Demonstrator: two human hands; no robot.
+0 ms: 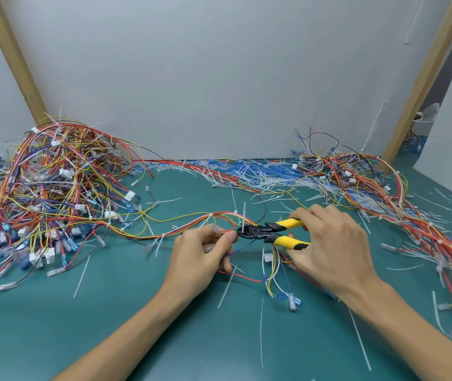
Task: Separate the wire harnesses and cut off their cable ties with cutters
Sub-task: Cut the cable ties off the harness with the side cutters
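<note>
My right hand (332, 243) grips the yellow-and-black handles of the cutters (271, 232), whose black jaws point left at a white cable tie (243, 215) standing up from a wire harness (180, 229). My left hand (202, 254) pinches that harness of red, orange and yellow wires just left of the jaws. The harness runs left across the green mat towards a big tangled pile of harnesses (46, 182). Its loose ends with blue terminals (288, 296) hang below my right hand.
A second pile of harnesses (384, 193) spreads along the right side. Cut white ties (246, 174) and blue bits litter the back of the green mat (109, 325). Grey panels and two wooden posts (13, 59) close off the back.
</note>
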